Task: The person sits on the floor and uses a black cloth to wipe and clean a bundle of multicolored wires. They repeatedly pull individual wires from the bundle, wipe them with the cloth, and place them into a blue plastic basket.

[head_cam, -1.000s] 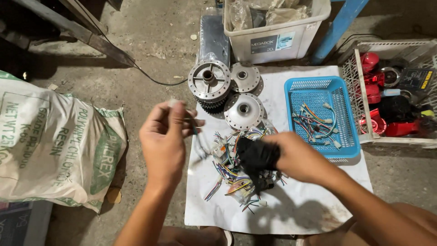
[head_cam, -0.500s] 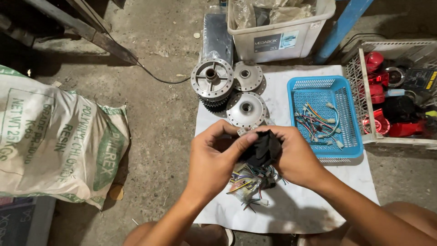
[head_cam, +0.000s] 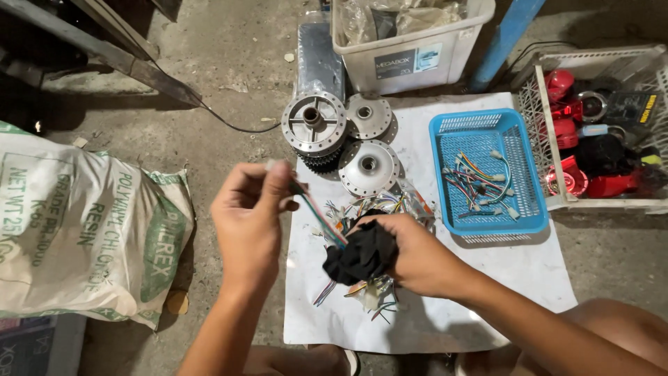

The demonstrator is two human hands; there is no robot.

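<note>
Left hand (head_cam: 250, 226): raised above the bare concrete floor (head_cam: 209, 76), fingers pinched on the end of a thin bundle of coloured wires (head_cam: 316, 212) drawn taut toward the other hand. Right hand (head_cam: 410, 254): clenched around a crumpled black cloth-like wad (head_cam: 362, 254), possibly tape or sleeving, the view being too dim to tell; the wires run into it. Beneath both: loose heap of multicoloured wire offcuts (head_cam: 376, 205) on a white paper sheet (head_cam: 501, 292). On the sheet's far edge: three round grey metal hubs (head_cam: 314, 124). Right of the heap: shallow blue plastic basket (head_cam: 480, 170) holding short wire harnesses. Beyond it: white wire crate (head_cam: 539, 111) of red parts. Far left: printed white woven sack (head_cam: 83, 230).
</note>
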